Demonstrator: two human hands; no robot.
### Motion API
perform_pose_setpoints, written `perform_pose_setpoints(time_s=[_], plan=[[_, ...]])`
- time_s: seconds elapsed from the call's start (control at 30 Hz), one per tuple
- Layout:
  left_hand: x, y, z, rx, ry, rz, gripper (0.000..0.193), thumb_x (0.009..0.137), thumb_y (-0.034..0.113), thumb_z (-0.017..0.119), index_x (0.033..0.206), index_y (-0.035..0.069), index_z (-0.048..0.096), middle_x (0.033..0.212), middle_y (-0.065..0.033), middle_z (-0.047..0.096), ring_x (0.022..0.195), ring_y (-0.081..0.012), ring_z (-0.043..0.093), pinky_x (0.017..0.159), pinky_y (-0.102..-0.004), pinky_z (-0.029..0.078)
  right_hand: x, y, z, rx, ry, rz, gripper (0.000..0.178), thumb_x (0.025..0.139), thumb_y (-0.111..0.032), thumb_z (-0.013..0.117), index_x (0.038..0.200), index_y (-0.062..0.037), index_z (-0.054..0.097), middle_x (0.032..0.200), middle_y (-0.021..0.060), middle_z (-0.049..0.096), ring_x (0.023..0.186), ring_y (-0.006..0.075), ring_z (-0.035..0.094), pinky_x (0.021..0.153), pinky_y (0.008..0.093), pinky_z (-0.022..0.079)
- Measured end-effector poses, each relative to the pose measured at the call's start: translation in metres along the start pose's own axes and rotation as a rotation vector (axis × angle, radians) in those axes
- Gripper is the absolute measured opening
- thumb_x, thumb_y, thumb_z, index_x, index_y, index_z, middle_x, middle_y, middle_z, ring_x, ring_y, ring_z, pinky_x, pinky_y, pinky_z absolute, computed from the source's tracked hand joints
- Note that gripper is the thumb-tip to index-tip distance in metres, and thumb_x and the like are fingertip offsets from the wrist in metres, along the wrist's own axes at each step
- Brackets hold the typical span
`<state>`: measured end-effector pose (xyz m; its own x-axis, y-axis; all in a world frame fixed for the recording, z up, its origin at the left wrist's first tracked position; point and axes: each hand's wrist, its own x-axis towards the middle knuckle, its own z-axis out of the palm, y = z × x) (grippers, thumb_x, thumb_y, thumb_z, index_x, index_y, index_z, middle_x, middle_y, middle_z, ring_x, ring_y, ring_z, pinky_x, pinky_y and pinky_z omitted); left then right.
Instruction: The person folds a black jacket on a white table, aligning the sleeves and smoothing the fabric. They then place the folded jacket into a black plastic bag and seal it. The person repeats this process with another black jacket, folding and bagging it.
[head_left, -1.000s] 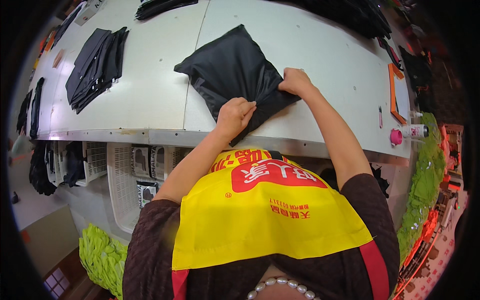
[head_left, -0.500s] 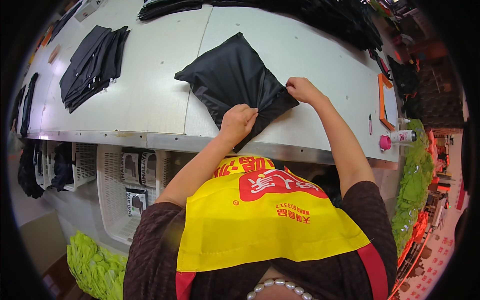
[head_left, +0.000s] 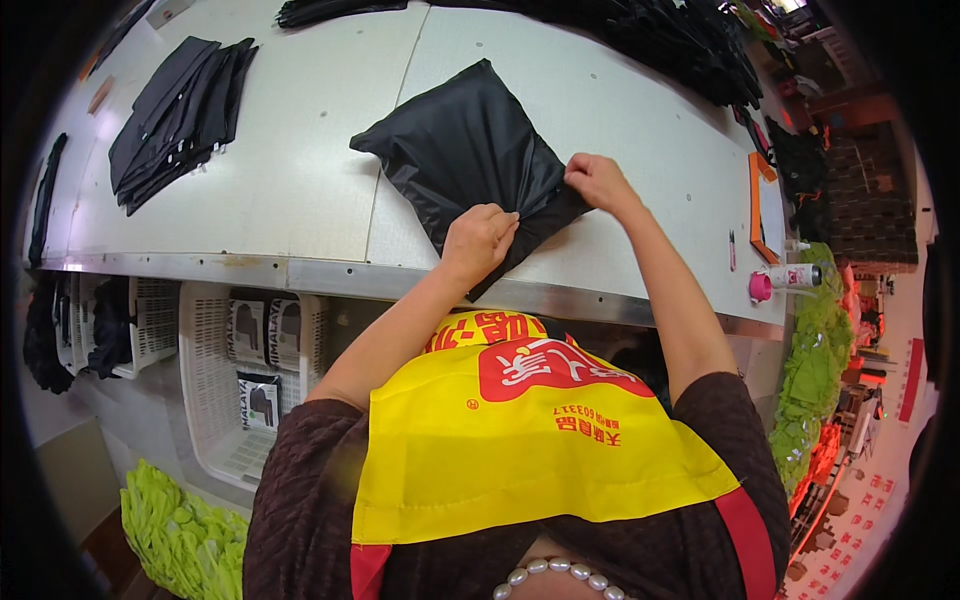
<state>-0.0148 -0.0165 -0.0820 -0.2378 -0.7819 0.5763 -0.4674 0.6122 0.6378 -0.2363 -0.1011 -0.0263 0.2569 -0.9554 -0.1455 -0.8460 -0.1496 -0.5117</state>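
On the white, metal-edged worktable (head_left: 310,190), a plump, four-cornered bag of shiny black cloth (head_left: 470,130) lay at the front, turned cornerwise, with its lowest corner over the metal edging. Both hands were engaged on it. The left hand (head_left: 480,243) was closed in a pinch on gathered cloth at the bag's lower part; the right hand (head_left: 600,183) had its thumb and fingers together on the bag's right edge. Compared with half a second earlier, the left hand kept the same spot, while the right fingertips sat slightly closer to it. The view had also shifted: the fanned stack of flat dark cloth pieces (head_left: 180,115) and the white cylindrical bottle with a black end (head_left: 800,276) both appeared farther left.

Beneath the table, a white perforated plastic crate (head_left: 197,370) held flat black-and-white packets (head_left: 284,330), two side by side and a third below them in the view. Left of it, bundled black cloth (head_left: 112,320) showed at a second white slotted plastic crate (head_left: 155,315); whether inside or against it could not be told. The bag's contents were hidden.
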Motion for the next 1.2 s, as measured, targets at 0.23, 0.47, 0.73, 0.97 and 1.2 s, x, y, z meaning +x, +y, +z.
perform_pose_setpoints(time_s=[0.23, 0.47, 0.73, 0.97, 1.2], plan=[[-0.002, -0.003, 0.001, -0.199, 0.136, -0.037, 0.012, 0.078, 0.002, 0.059, 0.088, 0.002, 0.064, 0.073, -0.0109, 0.057, 0.068, -0.0268, 0.056, 0.063, -0.0334, 0.046, -0.057, -0.072, 0.064, 0.098, 0.128, -0.105, 0.016, 0.077, -0.019, 0.053, 0.077, -0.0034, 0.058, 0.078, 0.0184, 0.061, 0.075, 0.0363, 0.060, 0.065, 0.0445, 0.047], [-0.010, -0.007, -0.026, -0.471, 0.366, -0.228, 0.034, 0.078, -0.003, 0.046, 0.111, 0.001, 0.055, 0.103, -0.0106, 0.051, 0.090, -0.0192, 0.051, 0.080, -0.0268, 0.042, -0.074, -0.108, 0.083, 0.174, 0.189, -0.099, 0.016, 0.079, -0.019, 0.054, 0.078, -0.0044, 0.060, 0.078, 0.0151, 0.062, 0.075, 0.0337, 0.060, 0.064, 0.0414, 0.047], [-0.061, -0.010, -0.059, -0.477, 0.050, -0.917, 0.093, 0.067, 0.018, 0.074, 0.139, 0.002, 0.017, 0.123, -0.0188, 0.043, 0.115, -0.0283, 0.044, 0.092, -0.0342, 0.040, -0.071, -0.093, 0.086, 0.820, -0.030, 0.158, 0.012, 0.082, -0.014, 0.059, 0.080, -0.0022, 0.061, 0.067, -0.0002, 0.056, 0.057, 0.0061, 0.050, 0.053, 0.0204, 0.042], [-0.041, 0.000, -0.049, -0.627, 0.091, -1.112, 0.095, 0.065, 0.016, 0.074, 0.136, -0.004, 0.016, 0.119, -0.0211, 0.047, 0.103, -0.0236, 0.052, 0.080, -0.0304, 0.046, -0.068, -0.091, 0.086, 0.744, -0.054, 0.124, 0.013, 0.082, -0.015, 0.058, 0.080, -0.0020, 0.060, 0.067, 0.0021, 0.057, 0.058, 0.0089, 0.052, 0.054, 0.0226, 0.042], [-0.034, 0.006, -0.041, -0.704, 0.084, -1.133, 0.081, 0.071, 0.028, 0.066, 0.135, 0.001, 0.024, 0.121, -0.0213, 0.046, 0.111, -0.0309, 0.049, 0.090, -0.0412, 0.043, -0.067, -0.099, 0.082, 0.271, 0.128, -0.073, 0.017, 0.079, -0.018, 0.055, 0.079, -0.0018, 0.059, 0.076, 0.0159, 0.062, 0.068, 0.0313, 0.060, 0.060, 0.0377, 0.047]])
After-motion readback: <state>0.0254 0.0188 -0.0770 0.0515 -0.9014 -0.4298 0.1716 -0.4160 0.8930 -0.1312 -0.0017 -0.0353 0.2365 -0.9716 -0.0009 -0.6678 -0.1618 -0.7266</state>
